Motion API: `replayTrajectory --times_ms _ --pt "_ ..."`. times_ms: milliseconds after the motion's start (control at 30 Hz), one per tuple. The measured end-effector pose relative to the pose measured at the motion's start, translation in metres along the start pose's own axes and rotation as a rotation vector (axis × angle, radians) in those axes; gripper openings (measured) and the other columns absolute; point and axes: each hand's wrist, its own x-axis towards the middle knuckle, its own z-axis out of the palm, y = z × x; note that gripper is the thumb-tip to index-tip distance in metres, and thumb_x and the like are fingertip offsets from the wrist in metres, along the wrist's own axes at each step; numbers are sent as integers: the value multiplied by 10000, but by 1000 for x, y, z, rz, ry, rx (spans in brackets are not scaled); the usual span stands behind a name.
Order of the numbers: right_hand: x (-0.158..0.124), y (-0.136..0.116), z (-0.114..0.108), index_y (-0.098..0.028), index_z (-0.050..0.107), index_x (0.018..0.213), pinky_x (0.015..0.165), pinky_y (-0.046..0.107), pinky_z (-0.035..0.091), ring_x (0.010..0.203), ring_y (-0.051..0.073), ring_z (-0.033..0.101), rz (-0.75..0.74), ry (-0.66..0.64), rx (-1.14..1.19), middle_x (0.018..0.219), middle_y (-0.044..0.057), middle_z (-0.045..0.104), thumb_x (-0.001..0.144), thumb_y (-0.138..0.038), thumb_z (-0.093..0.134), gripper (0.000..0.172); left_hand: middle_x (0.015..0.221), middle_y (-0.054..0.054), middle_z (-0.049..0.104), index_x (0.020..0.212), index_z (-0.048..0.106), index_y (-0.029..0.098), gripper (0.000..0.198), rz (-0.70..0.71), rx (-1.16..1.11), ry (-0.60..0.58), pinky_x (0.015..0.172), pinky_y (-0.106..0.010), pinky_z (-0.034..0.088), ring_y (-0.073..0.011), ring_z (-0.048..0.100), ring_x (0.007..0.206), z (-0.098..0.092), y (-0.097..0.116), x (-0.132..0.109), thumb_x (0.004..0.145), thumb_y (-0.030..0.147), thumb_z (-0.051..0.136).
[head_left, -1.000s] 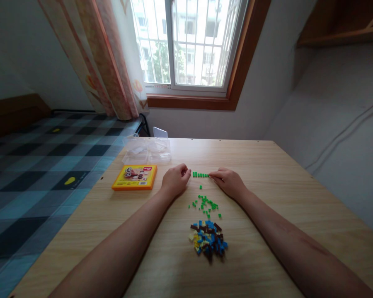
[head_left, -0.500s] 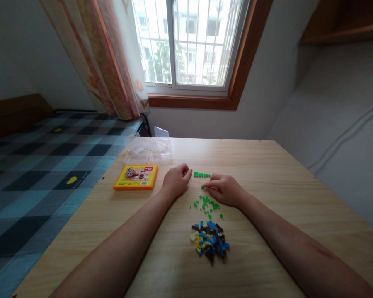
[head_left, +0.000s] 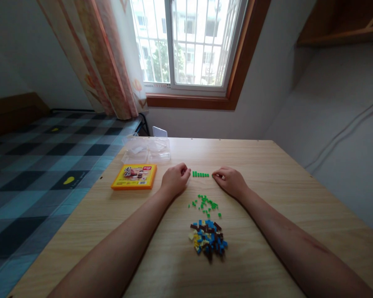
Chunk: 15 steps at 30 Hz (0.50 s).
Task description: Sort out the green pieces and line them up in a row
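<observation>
Pale wooden table [head_left: 267, 174], clear plastic cases [head_left: 160, 155], yellow-orange box [head_left: 134, 177], green brick row [head_left: 201, 175], loose green bricks [head_left: 204, 200], multicoloured brick pile [head_left: 209, 239]

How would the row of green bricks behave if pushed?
The row of green bricks probably wouldn't slide as one, since gaps show between them. Each is likely light, being tiny, and unlikely to roll, looking blocky.

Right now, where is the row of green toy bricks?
In the head view, the row of green toy bricks lies between the left hand and right hand, just beyond the loose green bricks.
</observation>
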Motion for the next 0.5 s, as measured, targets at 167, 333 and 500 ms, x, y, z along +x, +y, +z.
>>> replayTrajectory --times_ms 167,333,500 --pt "1 0 3 -258 789 940 710 275 439 817 184 652 2 -30 22 892 41 730 936 -305 596 199 692 -18 643 710 602 194 251 -4 -16 8 597 -273 299 -156 533 635 0 1 0 896 350 539" --pt "1 0 2 -245 788 988 728 274 453 807 177 655 12 -6 53 900 43 730 917 -255 596 204 677 -15 633 697 593 196 259 5 -19 14 594 -276 298 -156 527 627 1 -1 0 894 353 535" --pt "0 -4 2 -250 793 956 718 273 455 800 173 655 18 -15 33 907 36 728 914 -265 598 200 679 -15 634 702 601 197 259 -1 -22 14 595 -279 307 -157 533 628 1 -1 0 895 356 534"
